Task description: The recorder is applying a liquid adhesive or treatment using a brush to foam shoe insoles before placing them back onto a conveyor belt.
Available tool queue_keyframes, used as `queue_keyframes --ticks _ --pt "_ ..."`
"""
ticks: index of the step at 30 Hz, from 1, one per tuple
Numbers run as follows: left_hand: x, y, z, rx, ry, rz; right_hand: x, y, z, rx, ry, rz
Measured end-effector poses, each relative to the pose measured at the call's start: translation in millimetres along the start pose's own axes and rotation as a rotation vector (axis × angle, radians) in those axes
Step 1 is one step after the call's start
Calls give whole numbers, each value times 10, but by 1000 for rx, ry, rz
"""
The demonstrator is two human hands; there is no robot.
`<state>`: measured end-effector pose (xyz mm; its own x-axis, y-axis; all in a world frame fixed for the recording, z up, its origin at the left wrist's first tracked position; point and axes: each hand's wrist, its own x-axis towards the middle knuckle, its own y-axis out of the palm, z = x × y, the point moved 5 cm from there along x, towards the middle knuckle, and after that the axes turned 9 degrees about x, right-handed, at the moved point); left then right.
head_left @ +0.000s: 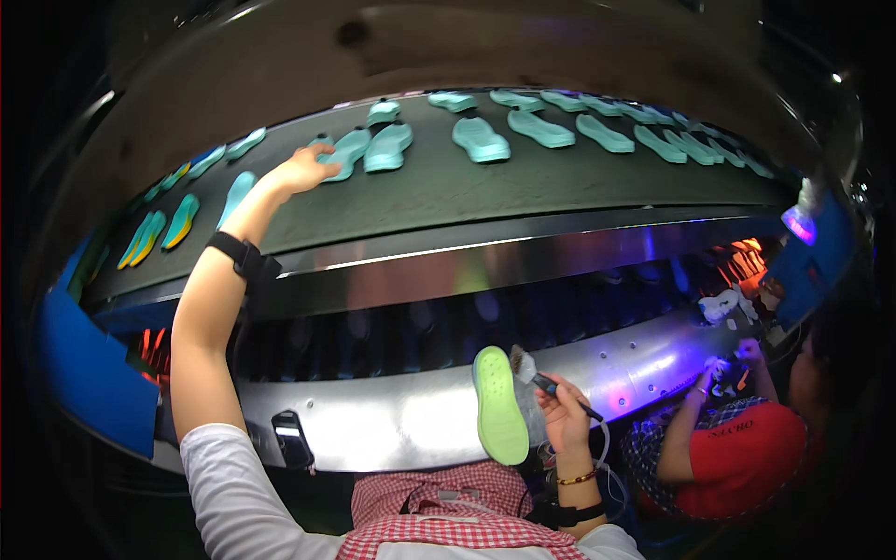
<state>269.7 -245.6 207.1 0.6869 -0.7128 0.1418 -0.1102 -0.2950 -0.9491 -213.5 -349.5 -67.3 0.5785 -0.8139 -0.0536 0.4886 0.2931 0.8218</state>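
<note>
My left hand [303, 170] reaches across the dark conveyor belt [392, 205], fingers apart at the left edge of a teal shoe sole [348, 154]. Another teal sole [388, 147] lies just to its right, and part of one more is hidden behind my fingers. Between the fingers of my right hand [564, 415] is a brush [539, 376] with a dark handle, its bristles pointing up and left. Close to the bristles, a lime-green shoe sole [502, 411] lies on the metal ledge [401, 425], its lower end over the near edge.
Several more teal soles spread along the belt; yellow-and-teal soles [180, 222] sit at its left. A dark phone-like device [292, 440] rests on the ledge. At the right a co-worker in red [747, 457] handles things under purple light. A lamp [800, 222] hangs nearby.
</note>
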Motion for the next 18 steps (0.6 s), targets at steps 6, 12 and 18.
queue_keyframes --ticks 6,12,18 --pt "890 283 391 427 -75 225 93 -144 -31 -30 31 -1" --pt "1019 412 479 399 -80 227 147 -391 -13 -58 30 -38" --pt "682 468 -76 170 34 223 152 -462 -26 -63 67 -15"
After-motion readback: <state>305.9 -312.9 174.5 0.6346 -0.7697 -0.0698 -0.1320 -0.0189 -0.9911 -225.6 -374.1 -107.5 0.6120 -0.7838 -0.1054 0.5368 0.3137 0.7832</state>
